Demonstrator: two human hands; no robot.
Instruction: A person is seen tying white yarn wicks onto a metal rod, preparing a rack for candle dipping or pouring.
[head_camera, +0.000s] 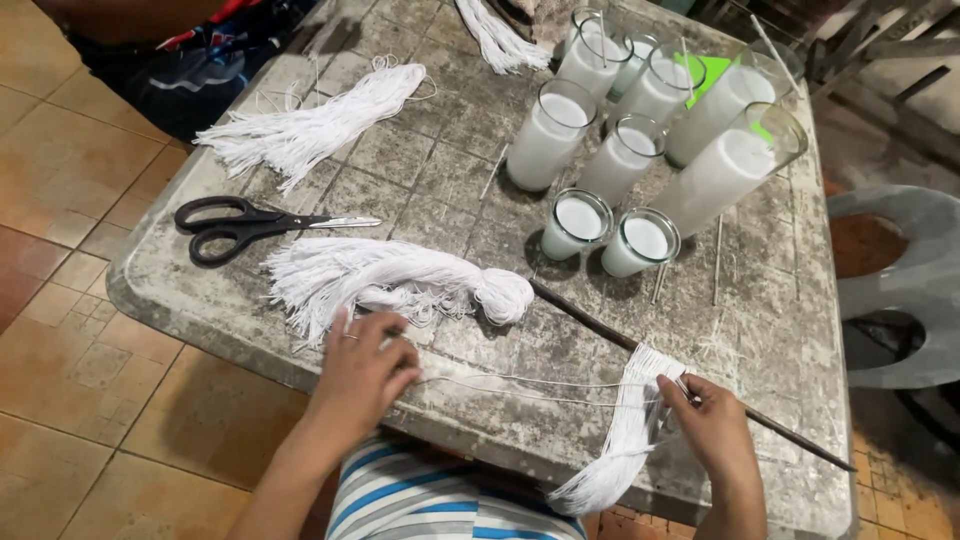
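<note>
The left hand (362, 372) pinches one end of a few white strings (520, 385) stretched along the table (200, 300) edge. The right hand (712, 425) grips their other end beside a bundle of cut strings (622, 440) hanging over that edge. Uneven tension could snag strands. A tug might pull the overhanging bundle to the floor.

— Count of glasses with white wax (548, 135)?
— Nine visible, two of them short.
— Bundles of white string (400, 278)?
— Four: three lying on the table (770, 330), one hanging over its near edge.
— Scissors (245, 225)?
— One pair, black-handled.
— Dark stick (600, 325)?
— One.
</note>
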